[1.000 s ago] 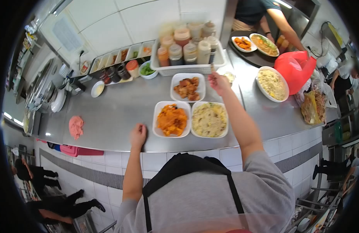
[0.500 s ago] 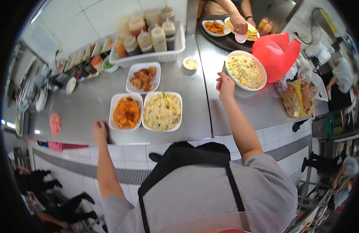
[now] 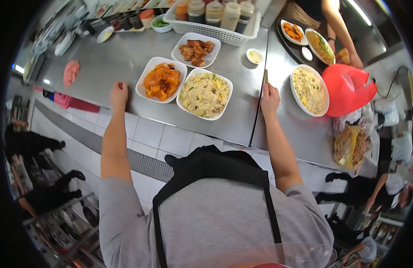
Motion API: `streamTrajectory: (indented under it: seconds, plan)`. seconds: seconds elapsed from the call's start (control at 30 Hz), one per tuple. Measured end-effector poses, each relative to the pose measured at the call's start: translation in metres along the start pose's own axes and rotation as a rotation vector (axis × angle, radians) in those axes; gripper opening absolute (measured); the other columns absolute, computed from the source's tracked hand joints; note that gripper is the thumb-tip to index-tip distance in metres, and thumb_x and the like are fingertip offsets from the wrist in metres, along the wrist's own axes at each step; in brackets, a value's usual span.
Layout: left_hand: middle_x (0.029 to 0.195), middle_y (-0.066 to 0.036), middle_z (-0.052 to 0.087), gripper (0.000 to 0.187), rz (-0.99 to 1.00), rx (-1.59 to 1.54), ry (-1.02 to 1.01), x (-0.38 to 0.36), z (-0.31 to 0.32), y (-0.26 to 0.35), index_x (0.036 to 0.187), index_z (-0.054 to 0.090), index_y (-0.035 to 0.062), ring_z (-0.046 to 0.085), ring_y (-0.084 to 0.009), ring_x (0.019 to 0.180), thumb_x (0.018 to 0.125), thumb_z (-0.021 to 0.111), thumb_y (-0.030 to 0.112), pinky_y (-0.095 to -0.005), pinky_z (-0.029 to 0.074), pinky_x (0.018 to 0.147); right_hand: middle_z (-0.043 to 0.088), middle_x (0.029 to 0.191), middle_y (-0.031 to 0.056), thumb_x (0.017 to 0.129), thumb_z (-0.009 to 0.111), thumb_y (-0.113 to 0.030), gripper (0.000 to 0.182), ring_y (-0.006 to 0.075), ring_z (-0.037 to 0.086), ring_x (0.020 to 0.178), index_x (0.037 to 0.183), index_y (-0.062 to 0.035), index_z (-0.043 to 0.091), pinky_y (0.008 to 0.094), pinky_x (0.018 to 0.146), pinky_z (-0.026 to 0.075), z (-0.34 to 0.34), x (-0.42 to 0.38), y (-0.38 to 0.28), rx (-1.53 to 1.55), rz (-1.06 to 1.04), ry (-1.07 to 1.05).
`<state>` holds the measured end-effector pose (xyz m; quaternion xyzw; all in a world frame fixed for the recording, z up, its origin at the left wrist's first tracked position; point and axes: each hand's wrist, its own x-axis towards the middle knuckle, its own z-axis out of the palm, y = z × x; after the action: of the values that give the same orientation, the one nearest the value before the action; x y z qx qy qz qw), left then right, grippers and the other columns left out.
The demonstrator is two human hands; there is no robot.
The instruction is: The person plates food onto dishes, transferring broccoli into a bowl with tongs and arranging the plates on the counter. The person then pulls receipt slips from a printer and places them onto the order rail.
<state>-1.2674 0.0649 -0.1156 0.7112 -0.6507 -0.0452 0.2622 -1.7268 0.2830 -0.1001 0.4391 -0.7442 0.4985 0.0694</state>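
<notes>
My left hand rests closed at the counter's front edge, left of a white tub of orange-sauced food; whatever its fingers hold is too small to name. Beside that tub are a square tub of fried rice and a tub of browned pieces. My right hand grips a thin brownish utensil pointing away from me, between the square rice tub and an oval bowl of fried rice. A small cup of pale sauce stands beyond it.
A white basket of sauce bottles stands at the back. A red plastic bag and bagged food are at the right. Another person's arm reaches beside a dark tray with dishes. A pink cloth lies left.
The view has turned and shifted. My right hand, with the utensil, is now apart from the oval rice bowl. The other person's hand has moved off the dishes toward the red bag.
</notes>
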Motion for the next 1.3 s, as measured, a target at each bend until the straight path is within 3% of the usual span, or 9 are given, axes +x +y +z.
streamTrajectory:
  seconds: [0.03, 0.1, 0.17, 0.37, 0.6, 0.83, 0.93, 1.1, 1.3]
  plan:
    - [0.069, -0.009, 0.058, 0.024, -0.055, -0.273, 0.138, -0.002, 0.003, -0.009, 0.082, 0.055, 0.0045, 0.055, -0.0225, 0.060, 0.080, 0.048, 0.027, -0.0350, 0.044, 0.057, 0.049, 0.061, 0.0076, 0.082, 0.050, -0.020, 0.021, 0.0188, 0.047, 0.057, 0.092, -0.0034, 0.061, 0.0310, 0.055, 0.038, -0.002, -0.003, 0.003, 0.008, -0.031, -0.024]
    - [0.067, -0.006, 0.056, 0.020, -0.136, -0.535, 0.327, -0.014, -0.010, -0.025, 0.082, 0.055, 0.0040, 0.053, -0.0166, 0.056, 0.082, 0.048, 0.023, -0.0308, 0.044, 0.053, 0.044, 0.061, 0.0009, 0.085, 0.048, -0.022, 0.027, 0.0079, 0.040, 0.047, 0.096, 0.0005, 0.058, 0.0224, 0.045, 0.035, -0.001, -0.008, 0.003, 0.419, 0.530, 0.000]
    - [0.068, -0.002, 0.053, 0.013, -0.365, -1.210, 0.337, -0.059, -0.029, -0.009, 0.080, 0.054, 0.0035, 0.046, -0.0068, 0.055, 0.084, 0.046, 0.013, -0.0213, 0.040, 0.048, 0.041, 0.062, -0.0031, 0.087, 0.046, -0.022, 0.030, 0.0021, 0.038, 0.048, 0.101, 0.0028, 0.054, 0.0175, 0.043, 0.032, -0.018, -0.027, -0.067, 0.542, 0.472, -0.164]
    - [0.081, -0.003, 0.056, 0.025, 0.018, -1.296, -0.328, -0.165, -0.103, 0.050, 0.106, 0.054, 0.0024, 0.054, -0.0096, 0.072, 0.084, 0.050, 0.014, -0.0213, 0.044, 0.061, 0.049, 0.065, 0.0049, 0.082, 0.051, -0.014, 0.017, 0.0112, 0.047, 0.051, 0.091, -0.0013, 0.058, 0.0249, 0.047, 0.038, 0.037, -0.106, -0.222, 0.650, 0.066, -1.044]
    - [0.092, -0.005, 0.057, 0.029, -0.668, -1.541, -0.249, -0.196, -0.101, -0.004, 0.107, 0.052, 0.0021, 0.057, -0.0151, 0.080, 0.085, 0.049, 0.021, -0.0254, 0.046, 0.070, 0.053, 0.071, 0.0120, 0.078, 0.056, -0.013, 0.020, 0.0202, 0.052, 0.057, 0.093, -0.0014, 0.058, 0.0289, 0.051, 0.040, 0.118, -0.157, -0.262, 0.520, -0.333, -1.447]
    - [0.087, -0.009, 0.056, 0.030, -1.011, -1.804, -0.069, -0.214, -0.022, -0.100, 0.106, 0.048, -0.0032, 0.058, -0.0163, 0.078, 0.079, 0.055, 0.008, -0.0233, 0.051, 0.069, 0.053, 0.080, 0.0115, 0.075, 0.058, -0.007, 0.021, 0.0204, 0.053, 0.057, 0.095, -0.0011, 0.057, 0.0283, 0.052, 0.044, 0.127, -0.154, -0.212, 0.380, -0.713, -1.236]
    - [0.091, -0.009, 0.054, 0.034, -0.933, -1.851, -0.080, -0.212, -0.010, -0.096, 0.109, 0.045, -0.0072, 0.056, -0.0147, 0.081, 0.077, 0.055, 0.001, -0.0226, 0.049, 0.076, 0.053, 0.084, 0.0111, 0.074, 0.058, -0.006, 0.020, 0.0229, 0.056, 0.069, 0.093, -0.0028, 0.058, 0.0313, 0.064, 0.046, 0.115, -0.135, -0.195, 0.170, -0.704, -1.213]
    - [0.091, -0.006, 0.054, 0.032, -0.909, -1.870, -0.129, -0.216, 0.024, -0.088, 0.107, 0.049, -0.0056, 0.056, -0.0134, 0.080, 0.076, 0.056, 0.000, -0.0219, 0.049, 0.075, 0.051, 0.095, 0.0101, 0.070, 0.058, -0.005, 0.020, 0.0317, 0.043, 0.103, 0.090, -0.0054, 0.059, 0.0457, 0.090, 0.033, 0.114, -0.128, -0.159, 0.031, -1.225, -1.026]
    - [0.088, -0.006, 0.058, 0.026, -1.026, -1.683, -0.262, -0.224, 0.086, -0.078, 0.101, 0.054, -0.0037, 0.057, -0.0128, 0.075, 0.077, 0.057, 0.006, -0.0214, 0.049, 0.070, 0.051, 0.098, 0.0086, 0.069, 0.059, -0.006, 0.020, 0.0316, 0.042, 0.105, 0.089, -0.0072, 0.059, 0.0471, 0.092, 0.032, 0.118, -0.129, -0.153, 0.080, -1.166, -1.023]
